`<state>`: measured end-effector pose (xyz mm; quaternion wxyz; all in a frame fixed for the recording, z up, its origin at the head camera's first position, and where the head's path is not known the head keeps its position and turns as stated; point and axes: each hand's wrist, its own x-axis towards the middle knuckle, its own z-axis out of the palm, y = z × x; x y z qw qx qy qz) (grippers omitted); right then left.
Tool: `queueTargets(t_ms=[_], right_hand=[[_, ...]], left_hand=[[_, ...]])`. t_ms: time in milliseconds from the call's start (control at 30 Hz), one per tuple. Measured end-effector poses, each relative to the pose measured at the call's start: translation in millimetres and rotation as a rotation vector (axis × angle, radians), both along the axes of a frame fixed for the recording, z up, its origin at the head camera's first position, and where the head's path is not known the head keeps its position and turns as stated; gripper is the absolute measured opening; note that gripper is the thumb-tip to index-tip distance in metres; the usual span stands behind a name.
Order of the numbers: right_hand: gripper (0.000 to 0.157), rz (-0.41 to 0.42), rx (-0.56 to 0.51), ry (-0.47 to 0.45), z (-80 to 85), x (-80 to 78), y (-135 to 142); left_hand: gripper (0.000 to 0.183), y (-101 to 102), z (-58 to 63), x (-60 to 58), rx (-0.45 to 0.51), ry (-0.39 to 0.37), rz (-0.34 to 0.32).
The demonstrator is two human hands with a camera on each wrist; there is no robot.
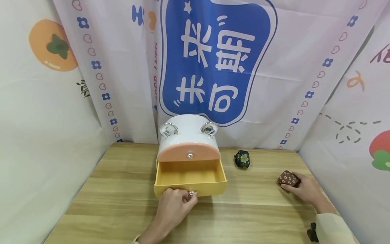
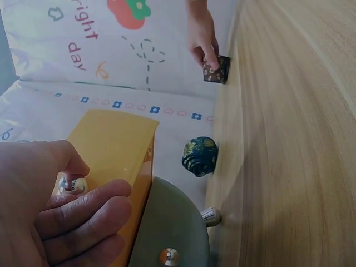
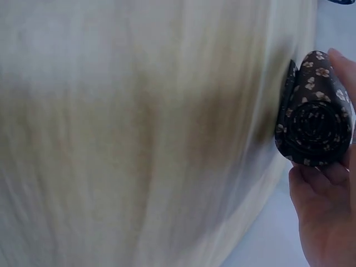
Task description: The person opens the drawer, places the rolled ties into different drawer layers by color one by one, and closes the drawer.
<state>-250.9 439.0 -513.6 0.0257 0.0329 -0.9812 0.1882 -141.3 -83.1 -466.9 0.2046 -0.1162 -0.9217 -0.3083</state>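
Note:
My left hand [image 1: 174,207] pinches the round silver knob [image 1: 191,193] on the front of a yellow drawer [image 1: 210,189]. The drawer is pulled out of a white box [image 1: 189,130] with a pink upper front, and its inside is bare. Over at the right of the table, my right hand [image 1: 308,192] grips a rolled-up brown cloth [image 1: 287,178] with small flowers. Its spiral end and a loose flap show in the right wrist view. Between box and right hand lies a dark green floral cloth roll [image 1: 242,158], which neither hand touches.
The wooden table [image 1: 250,217] backs onto a printed curtain [image 1: 292,67]. Two silver ear-like rings [image 1: 209,128] stand on top of the box, and a second knob [image 1: 190,156] sits on its pink front. White cloth walls rise at both sides.

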Motion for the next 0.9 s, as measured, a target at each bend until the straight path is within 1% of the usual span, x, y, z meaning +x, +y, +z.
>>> queueTargets(t_ms=[100, 400, 500, 733, 900], right_hand=[[0.097, 0.002, -0.038, 0.002, -3.5, 0.6, -1.6], [0.088, 0.001, -0.052, 0.058, -5.9, 0.9, -3.7], [0.086, 0.001, -0.046, 0.064, -3.6, 0.9, -4.7], [0.088, 0.005, -0.007, 0.053, 7.1, 3.9, -7.8], [0.087, 0.02, 0.012, 0.052, 16.1, 6.1, -11.9]], left_hand=[[0.046, -0.6, -0.5, 0.1, 0.005, 0.002, -0.002], [0.044, -0.3, -1.1, -0.7, 0.006, -0.001, -0.001], [0.045, -0.2, -0.5, -0.8, 0.007, 0.003, -0.003], [0.048, -0.2, -0.9, -0.9, 0.013, 0.004, -0.008], [0.046, 0.0, -1.3, -1.1, 0.011, 0.01, -0.009]])
